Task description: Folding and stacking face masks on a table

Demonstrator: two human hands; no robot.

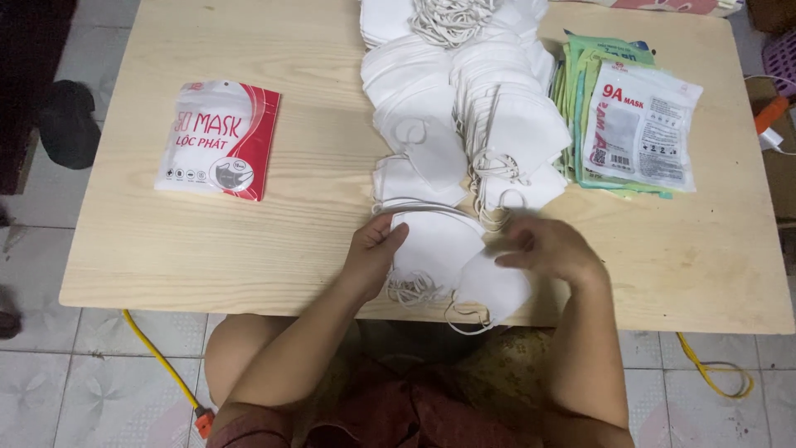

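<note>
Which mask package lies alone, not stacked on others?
The red-and-white mask packet on the left of the table. It lies by itself on bare wood, while the white-fronted packet at right tops a pile of green packets.

I have one view only, from the camera worn on the head, so nothing overlaps with a second view. It looks steeply down from above the near edge of the surface [249,249] and faces toward its far edge, which runs off the top of the frame. It sits high enough that I see the near edge and both near corners, with tiled floor [99,382] showing to the left, right and below. Close under the lens, the person's forearms rise from the bottom edge and both hands sit just inside the near edge, slightly right of centre.
</note>
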